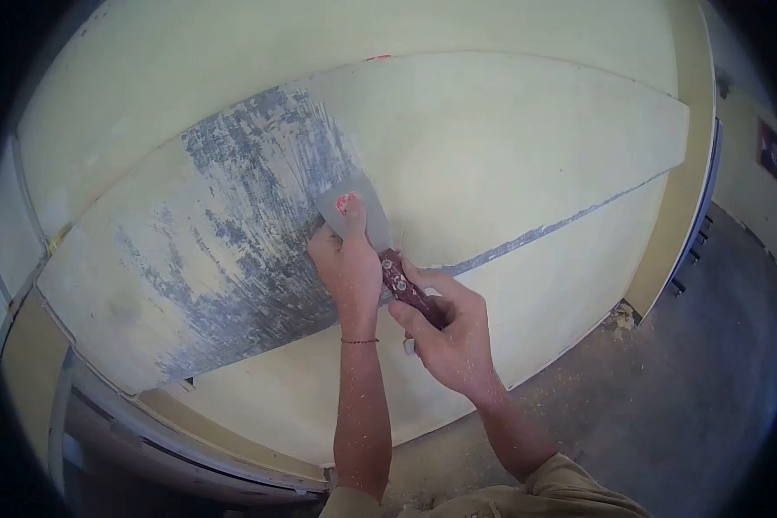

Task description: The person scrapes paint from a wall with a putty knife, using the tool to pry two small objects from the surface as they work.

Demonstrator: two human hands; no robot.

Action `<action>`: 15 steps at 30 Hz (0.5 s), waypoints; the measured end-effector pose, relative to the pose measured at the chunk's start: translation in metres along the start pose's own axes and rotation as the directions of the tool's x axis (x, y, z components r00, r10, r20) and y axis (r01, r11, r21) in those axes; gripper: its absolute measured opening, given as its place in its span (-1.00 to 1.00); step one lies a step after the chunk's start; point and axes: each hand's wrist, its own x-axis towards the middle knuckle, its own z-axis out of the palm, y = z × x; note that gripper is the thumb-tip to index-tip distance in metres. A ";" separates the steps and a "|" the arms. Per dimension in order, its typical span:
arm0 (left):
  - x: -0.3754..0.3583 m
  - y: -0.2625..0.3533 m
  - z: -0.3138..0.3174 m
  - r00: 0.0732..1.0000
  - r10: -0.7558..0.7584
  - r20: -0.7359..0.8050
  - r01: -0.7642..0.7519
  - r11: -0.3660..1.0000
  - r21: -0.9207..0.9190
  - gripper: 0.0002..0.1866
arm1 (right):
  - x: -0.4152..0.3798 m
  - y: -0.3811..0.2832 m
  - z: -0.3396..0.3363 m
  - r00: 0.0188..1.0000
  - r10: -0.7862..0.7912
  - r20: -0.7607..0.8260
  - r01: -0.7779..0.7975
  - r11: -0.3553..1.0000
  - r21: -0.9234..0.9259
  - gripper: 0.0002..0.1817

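grey, flat-bladed metal scraper with a dark red handle (376,221), held at the right-hand border of a rough, blue-grey scraped patch (255,164) on a pale yellow-green, painted panel (527,138). our right hand (457,341) wraps the handle, its thumb and bent fingers closed on either side. our left hand (344,259), which wears a thin dark beaded bracelet (360,341), presses its thumb along the blade, beside a red mark (346,204); its other fingers are bent at the blade's edge, though we cannot see all their tips. a narrow blue-grey strip (527,239) slants rightward across the panel.
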 end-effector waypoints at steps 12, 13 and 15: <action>-0.076 -0.108 -0.035 0.972 -0.227 0.057 0.231 0.970 -0.077 -0.70 | -0.068 0.088 -0.030 0.948 0.318 -0.018 -0.315 0.943 0.104 -0.55; -0.076 -0.110 -0.033 0.983 -0.182 0.035 0.185 0.977 -0.104 -0.69 | -0.069 0.092 -0.030 0.947 0.320 -0.018 -0.316 0.943 0.107 -0.55; -0.074 -0.118 -0.032 0.983 -0.183 0.017 0.184 0.977 -0.110 -0.68 | -0.070 0.098 -0.031 0.968 0.248 -0.039 -0.248 0.969 0.018 -0.62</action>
